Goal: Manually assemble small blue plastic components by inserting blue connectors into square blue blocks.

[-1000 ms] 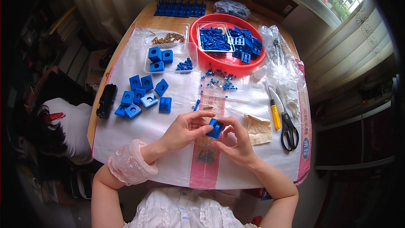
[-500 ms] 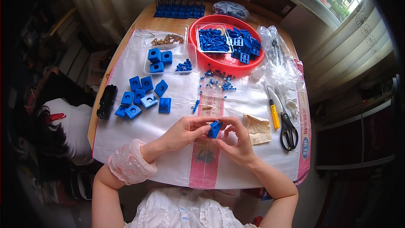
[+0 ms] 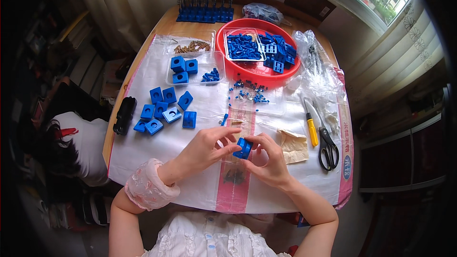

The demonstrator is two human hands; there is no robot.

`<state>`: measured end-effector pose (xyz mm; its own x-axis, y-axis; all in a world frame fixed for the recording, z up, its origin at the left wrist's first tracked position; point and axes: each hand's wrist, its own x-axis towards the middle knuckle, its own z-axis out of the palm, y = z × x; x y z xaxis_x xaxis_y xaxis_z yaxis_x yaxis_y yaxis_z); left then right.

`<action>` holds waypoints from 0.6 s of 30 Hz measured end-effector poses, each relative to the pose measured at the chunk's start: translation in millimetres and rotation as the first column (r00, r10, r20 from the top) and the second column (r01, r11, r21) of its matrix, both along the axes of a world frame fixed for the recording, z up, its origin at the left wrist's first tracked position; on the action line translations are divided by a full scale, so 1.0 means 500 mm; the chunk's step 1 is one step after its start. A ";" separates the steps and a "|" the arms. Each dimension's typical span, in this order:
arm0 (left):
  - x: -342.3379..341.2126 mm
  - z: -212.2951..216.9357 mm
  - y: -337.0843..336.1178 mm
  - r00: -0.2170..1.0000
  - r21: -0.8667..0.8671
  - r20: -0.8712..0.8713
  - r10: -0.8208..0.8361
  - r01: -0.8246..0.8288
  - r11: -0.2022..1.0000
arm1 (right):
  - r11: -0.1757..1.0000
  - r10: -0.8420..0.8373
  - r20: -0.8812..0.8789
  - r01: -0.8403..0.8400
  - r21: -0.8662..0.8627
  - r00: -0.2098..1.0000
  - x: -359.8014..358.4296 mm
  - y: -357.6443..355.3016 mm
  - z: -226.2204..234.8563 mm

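Observation:
A small blue plastic block [image 3: 243, 148] is held over the mat's pink stripe by my right hand [image 3: 270, 159], thumb below and fingers above. My left hand [image 3: 200, 148] is beside it with fingers apart; its thumb tip is at the block's left edge, and whether it touches I cannot tell. Just beyond the hands lie a thin blue plastic piece [image 3: 224, 119] and a brass-coloured pin [image 3: 236, 123]. Several blue blocks with round recesses, among them a curved-faced block [image 3: 189, 119], are grouped to the left.
Clear trays hold blue blocks [image 3: 180, 77], brass-coloured pins [image 3: 193, 46] and tiny parts [image 3: 251, 94]. A red basin [image 3: 259, 71] contains more blue pieces. Scissors [image 3: 328, 150], a yellow-handled screwdriver [image 3: 312, 132] and a tan cloth [image 3: 294, 146] lie right; a black case [image 3: 124, 115] lies left.
My left fingers have come off the blue block and spread apart. The block has turned in my right hand, which still holds it. The whole view has shifted slightly.

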<state>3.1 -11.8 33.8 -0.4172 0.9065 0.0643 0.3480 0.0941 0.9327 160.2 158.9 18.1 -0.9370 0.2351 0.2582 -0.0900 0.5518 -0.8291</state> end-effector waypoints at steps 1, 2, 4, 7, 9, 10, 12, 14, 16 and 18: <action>-0.012 0.019 -0.007 0.980 0.006 -0.185 0.076 -0.076 0.997 | 1.000 0.009 -0.008 -0.009 0.013 1.000 0.000 0.000 0.004; -0.028 0.039 -0.016 0.921 0.023 -0.362 0.143 -0.145 0.989 | 1.000 0.015 -0.015 -0.014 0.022 1.000 0.000 0.001 0.006; -0.068 0.058 -0.035 0.780 0.012 -0.595 0.193 -0.232 0.973 | 0.999 0.014 -0.024 -0.014 0.034 1.000 0.002 0.002 0.006; -0.113 0.064 -0.075 0.676 -0.124 -0.726 0.127 -0.310 0.943 | 0.999 0.029 -0.027 -0.028 0.037 0.999 0.001 0.003 0.005; -0.123 0.060 -0.085 0.694 -0.251 -0.718 0.046 -0.321 0.913 | 0.998 0.043 -0.017 -0.043 0.043 0.999 0.001 0.004 0.001; -0.121 0.062 -0.087 0.684 -0.270 -0.729 0.028 -0.324 0.907 | 0.998 0.044 -0.014 -0.043 0.044 0.999 0.000 0.003 0.003; -0.123 0.059 -0.092 0.690 -0.271 -0.723 0.025 -0.317 0.909 | 0.998 0.045 -0.008 -0.045 0.047 0.999 0.000 0.000 0.009; -0.124 0.053 -0.090 0.695 -0.267 -0.719 0.023 -0.306 0.914 | 0.998 0.047 -0.005 -0.047 0.040 0.999 0.000 0.001 0.006; -0.122 0.048 -0.088 0.696 -0.263 -0.718 0.020 -0.298 0.918 | 0.998 0.051 0.001 -0.051 0.040 0.999 0.000 0.001 0.006; -0.123 0.043 -0.085 0.704 -0.261 -0.710 0.007 -0.272 0.926 | 0.997 0.056 0.009 -0.056 0.048 0.998 0.002 0.000 0.007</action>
<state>-58.6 -54.1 55.3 -0.4980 0.8612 0.1017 0.8314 0.4407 0.3384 161.1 159.1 21.5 -0.9504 0.1697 0.2606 -0.1155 0.5854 -0.8025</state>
